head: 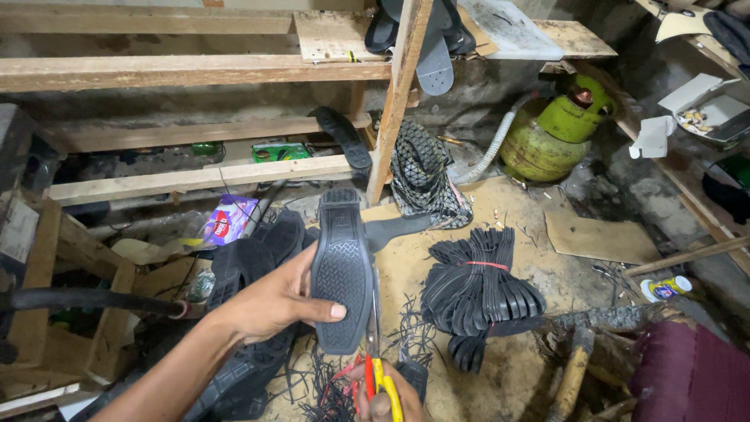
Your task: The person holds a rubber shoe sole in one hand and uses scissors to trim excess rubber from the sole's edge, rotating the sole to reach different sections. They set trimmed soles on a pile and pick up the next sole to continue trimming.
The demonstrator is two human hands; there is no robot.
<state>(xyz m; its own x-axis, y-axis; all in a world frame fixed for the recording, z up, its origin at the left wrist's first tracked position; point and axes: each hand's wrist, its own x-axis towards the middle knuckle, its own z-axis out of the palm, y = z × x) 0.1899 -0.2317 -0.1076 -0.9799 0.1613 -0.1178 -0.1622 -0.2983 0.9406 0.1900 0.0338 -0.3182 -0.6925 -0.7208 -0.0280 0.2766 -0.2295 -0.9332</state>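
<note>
My left hand grips a black rubber shoe sole, holding it upright with its tread pattern facing me. My right hand, at the bottom edge, holds scissors with red and yellow handles; the blades run up along the sole's right edge. Thin black rubber trimmings lie scattered below the hands. More black soles sit piled just behind my left hand.
A bundle of black soles tied with a red band lies on the sandy floor to the right. A green gas cylinder with a hose stands at the back. Wooden shelves cross the left. A maroon cushion sits bottom right.
</note>
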